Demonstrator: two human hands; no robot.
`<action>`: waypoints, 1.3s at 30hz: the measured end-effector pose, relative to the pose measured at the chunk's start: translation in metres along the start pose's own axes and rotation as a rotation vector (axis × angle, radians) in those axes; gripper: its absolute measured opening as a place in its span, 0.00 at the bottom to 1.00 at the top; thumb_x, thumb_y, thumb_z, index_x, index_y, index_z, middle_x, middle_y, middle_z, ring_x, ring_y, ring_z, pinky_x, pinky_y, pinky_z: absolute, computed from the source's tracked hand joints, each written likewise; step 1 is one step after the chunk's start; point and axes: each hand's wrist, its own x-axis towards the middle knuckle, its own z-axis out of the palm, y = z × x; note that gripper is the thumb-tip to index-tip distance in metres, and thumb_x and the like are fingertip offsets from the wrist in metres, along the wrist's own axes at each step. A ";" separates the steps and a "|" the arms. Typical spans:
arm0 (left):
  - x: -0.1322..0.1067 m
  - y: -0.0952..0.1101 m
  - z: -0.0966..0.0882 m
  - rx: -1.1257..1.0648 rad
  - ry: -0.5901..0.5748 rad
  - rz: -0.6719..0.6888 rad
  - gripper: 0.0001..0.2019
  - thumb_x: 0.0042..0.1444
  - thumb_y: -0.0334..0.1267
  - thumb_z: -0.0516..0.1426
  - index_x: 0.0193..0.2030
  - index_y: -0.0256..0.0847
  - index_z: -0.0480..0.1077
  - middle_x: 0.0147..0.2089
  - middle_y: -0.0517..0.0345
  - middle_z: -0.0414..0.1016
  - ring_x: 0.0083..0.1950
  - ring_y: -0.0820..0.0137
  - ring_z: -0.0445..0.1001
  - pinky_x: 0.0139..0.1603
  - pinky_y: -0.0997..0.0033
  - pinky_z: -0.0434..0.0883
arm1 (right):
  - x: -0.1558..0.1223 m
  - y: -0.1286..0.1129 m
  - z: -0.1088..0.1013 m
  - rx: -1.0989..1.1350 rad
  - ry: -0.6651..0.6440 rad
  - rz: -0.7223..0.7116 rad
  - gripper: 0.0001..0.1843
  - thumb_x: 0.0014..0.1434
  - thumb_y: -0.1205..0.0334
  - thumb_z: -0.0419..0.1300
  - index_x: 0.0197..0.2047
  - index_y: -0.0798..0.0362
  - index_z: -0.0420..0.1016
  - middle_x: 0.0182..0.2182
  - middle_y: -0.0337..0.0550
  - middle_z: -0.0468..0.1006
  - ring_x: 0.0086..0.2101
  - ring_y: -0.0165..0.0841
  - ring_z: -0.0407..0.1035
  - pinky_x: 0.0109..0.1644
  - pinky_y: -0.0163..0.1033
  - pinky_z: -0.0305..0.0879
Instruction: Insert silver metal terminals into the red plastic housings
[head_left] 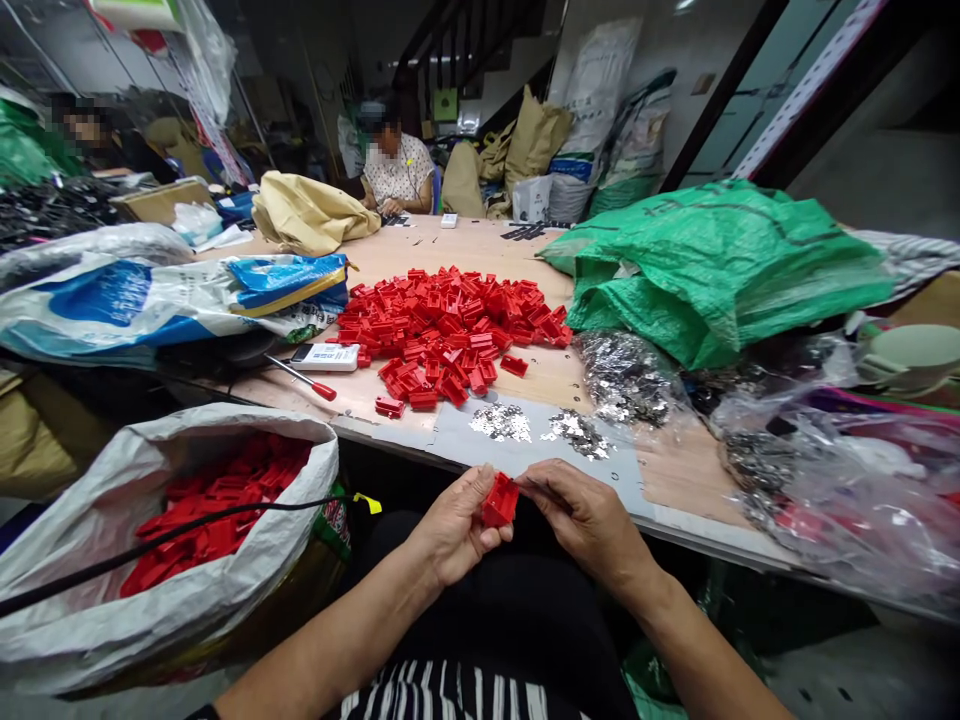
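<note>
- My left hand [450, 527]: fingers curled, pinching a red plastic part [500, 500] against the thumb, above my lap.
- My right hand [589, 522]: fingers pressed together, pinching the part's right side.
- Left of my lap: a white woven sack [71, 600] filled with red parts [217, 510].
- Ahead: a loose heap of red parts [450, 335] on a wooden table [544, 375], with a red-handled screwdriver [300, 377] beside it and silver metal pieces [501, 422] nearer me.
- Far side: a seated co-worker [397, 165] in a patterned blouse.

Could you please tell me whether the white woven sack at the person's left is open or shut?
Open: the white woven sack gapes at its rim, showing red plastic parts inside.
</note>
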 end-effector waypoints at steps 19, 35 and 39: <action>0.003 -0.005 -0.004 0.084 -0.042 -0.024 0.18 0.52 0.50 0.60 0.36 0.37 0.64 0.24 0.62 0.67 0.17 0.79 0.68 0.12 0.86 0.53 | -0.001 0.004 -0.008 -0.052 -0.242 0.000 0.08 0.63 0.70 0.52 0.39 0.51 0.71 0.34 0.43 0.76 0.34 0.32 0.71 0.38 0.36 0.67; 0.000 -0.006 -0.003 0.000 0.007 -0.101 0.18 0.49 0.47 0.63 0.36 0.38 0.62 0.26 0.60 0.69 0.18 0.79 0.69 0.13 0.88 0.54 | -0.006 0.011 -0.010 0.239 -0.246 0.342 0.10 0.63 0.57 0.54 0.39 0.52 0.73 0.33 0.41 0.77 0.33 0.32 0.70 0.38 0.35 0.65; -0.001 -0.008 -0.003 0.043 0.003 -0.048 0.17 0.50 0.48 0.62 0.35 0.38 0.62 0.26 0.61 0.68 0.18 0.79 0.69 0.13 0.87 0.56 | -0.006 0.008 -0.005 0.166 -0.269 0.340 0.12 0.63 0.55 0.53 0.32 0.52 0.70 0.26 0.37 0.74 0.28 0.30 0.66 0.32 0.33 0.62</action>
